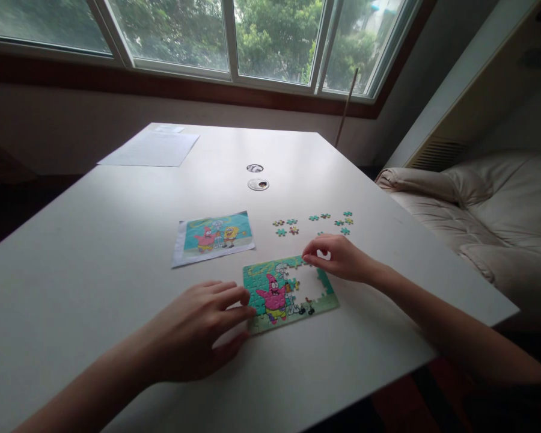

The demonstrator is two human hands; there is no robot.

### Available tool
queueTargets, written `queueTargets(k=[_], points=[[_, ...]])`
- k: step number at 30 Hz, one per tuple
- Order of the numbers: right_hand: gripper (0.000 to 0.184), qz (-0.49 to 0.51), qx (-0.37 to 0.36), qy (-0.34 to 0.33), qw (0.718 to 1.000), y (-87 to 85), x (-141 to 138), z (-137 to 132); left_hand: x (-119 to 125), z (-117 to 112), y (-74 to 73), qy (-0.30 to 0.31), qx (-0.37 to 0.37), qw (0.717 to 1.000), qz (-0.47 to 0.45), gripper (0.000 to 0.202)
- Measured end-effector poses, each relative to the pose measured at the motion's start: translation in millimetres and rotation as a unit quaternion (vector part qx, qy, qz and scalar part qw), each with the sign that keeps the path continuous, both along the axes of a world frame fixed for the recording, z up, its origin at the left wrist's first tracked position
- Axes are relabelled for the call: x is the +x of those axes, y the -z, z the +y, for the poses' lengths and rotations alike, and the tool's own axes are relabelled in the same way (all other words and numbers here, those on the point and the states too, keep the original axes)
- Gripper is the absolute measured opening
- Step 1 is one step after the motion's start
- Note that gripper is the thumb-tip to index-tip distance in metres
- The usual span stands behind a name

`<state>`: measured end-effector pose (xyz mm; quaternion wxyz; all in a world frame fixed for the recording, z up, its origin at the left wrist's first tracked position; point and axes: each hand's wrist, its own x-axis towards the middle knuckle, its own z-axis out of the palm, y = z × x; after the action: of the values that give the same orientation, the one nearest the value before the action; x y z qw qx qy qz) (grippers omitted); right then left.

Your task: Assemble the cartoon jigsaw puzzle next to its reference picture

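A partly assembled jigsaw puzzle (275, 294) lies flat on the white table, with a pink starfish figure on its left half and a bare white gap at its right. My left hand (207, 328) rests at the puzzle's left edge, fingers apart and fingertips touching it. Over the puzzle's top edge, my right hand (338, 257) has its thumb and fingertips pinched together; whatever is between them is hidden. Several loose puzzle pieces (294, 230) are scattered beyond the right hand. A printed reference picture (216, 234) of the cartoon figures lies behind the puzzle.
Two round grommets (255, 185) are set in the middle of the table (117, 258). White paper sheets (155, 150) lie at the far left corner. A cream sofa (469, 204) stands to the right, and windows (275, 39) line the far wall.
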<state>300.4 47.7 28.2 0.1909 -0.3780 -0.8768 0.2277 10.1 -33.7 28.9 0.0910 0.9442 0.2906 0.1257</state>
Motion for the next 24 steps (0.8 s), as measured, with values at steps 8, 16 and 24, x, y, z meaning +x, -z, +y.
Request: queueTargets(k=[8,16,24], points=[[0.014,-0.004,-0.002,0.054,0.999,9.4,20,5,5,-3,-0.1,0.015,-0.003,1.000,0.002,0.029],[0.018,-0.043,-0.006,0.033,0.999,11.3,23,8,13,-8,-0.1,0.015,0.053,0.998,0.011,0.024],[0.022,-0.049,-0.007,-0.003,0.999,15.3,34,14,5,-4,0.6,0.008,0.086,0.996,0.023,0.022]])
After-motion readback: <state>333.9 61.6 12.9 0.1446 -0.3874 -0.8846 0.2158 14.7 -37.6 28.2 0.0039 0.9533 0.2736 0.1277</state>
